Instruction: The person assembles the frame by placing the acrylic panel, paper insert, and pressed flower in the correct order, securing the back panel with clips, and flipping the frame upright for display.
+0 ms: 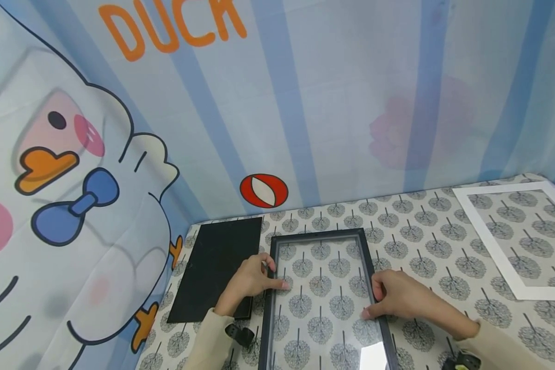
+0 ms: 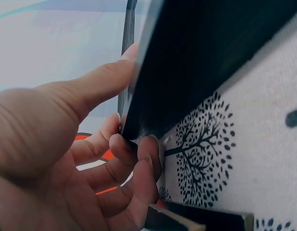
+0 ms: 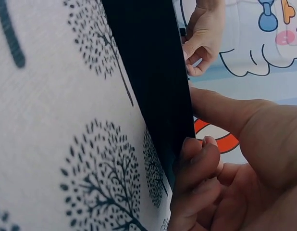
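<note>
A black picture frame [image 1: 318, 236] with a clear pane [image 1: 324, 308] lies before me on tree-patterned cloth, which shows through the pane. My left hand [image 1: 250, 277] grips the frame's left side, thumb over the pane and fingers at the outer edge. On the opposite side, my right hand [image 1: 400, 293] holds the border the same way. Up close in the left wrist view, curled fingertips [image 2: 148, 151] touch the lower edge of the dark frame side [image 2: 187, 62]. The right wrist view has the thumb and curled fingers about the frame side [image 3: 148, 72].
Left of the frame lies a black flat panel [image 1: 213, 262], partly behind my left hand. A white rectangular border [image 1: 495, 252] with an open middle lies at the right. Behind the cloth-covered surface [image 1: 425, 246] hangs a blue striped curtain [image 1: 342, 103] with a duck print.
</note>
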`<state>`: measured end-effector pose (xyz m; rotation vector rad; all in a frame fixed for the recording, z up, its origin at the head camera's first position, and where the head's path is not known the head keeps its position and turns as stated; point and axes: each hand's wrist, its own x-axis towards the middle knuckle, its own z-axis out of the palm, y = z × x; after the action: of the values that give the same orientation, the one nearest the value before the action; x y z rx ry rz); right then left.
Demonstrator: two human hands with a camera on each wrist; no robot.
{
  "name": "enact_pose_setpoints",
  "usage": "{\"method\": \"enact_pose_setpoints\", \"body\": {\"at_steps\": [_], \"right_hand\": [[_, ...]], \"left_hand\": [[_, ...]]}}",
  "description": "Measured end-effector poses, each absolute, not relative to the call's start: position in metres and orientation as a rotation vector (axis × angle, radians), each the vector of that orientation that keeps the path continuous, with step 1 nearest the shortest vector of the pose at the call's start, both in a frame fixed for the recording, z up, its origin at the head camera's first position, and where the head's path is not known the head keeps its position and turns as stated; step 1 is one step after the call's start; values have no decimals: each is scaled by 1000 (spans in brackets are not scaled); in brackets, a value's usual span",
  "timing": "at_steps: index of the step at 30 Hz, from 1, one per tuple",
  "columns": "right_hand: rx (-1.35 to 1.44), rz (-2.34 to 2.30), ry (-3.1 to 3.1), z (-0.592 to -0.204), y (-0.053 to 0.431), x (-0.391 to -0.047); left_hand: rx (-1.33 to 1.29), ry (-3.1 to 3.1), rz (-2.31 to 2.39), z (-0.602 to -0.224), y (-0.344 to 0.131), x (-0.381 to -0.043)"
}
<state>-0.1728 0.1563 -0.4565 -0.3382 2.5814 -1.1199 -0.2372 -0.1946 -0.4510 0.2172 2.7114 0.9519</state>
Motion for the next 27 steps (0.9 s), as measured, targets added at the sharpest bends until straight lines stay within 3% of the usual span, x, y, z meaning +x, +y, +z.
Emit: {"method": "enact_pose_setpoints", "body": {"at_steps": [15,27], "right_hand": [[-448,-1189,2502,-447,168,-172],[-487,-1224,2498,-422,200,-176]], "left_hand": [[311,2849,880,-426,-186,-235],[497,2750,950,-406,-141,-242]]}}
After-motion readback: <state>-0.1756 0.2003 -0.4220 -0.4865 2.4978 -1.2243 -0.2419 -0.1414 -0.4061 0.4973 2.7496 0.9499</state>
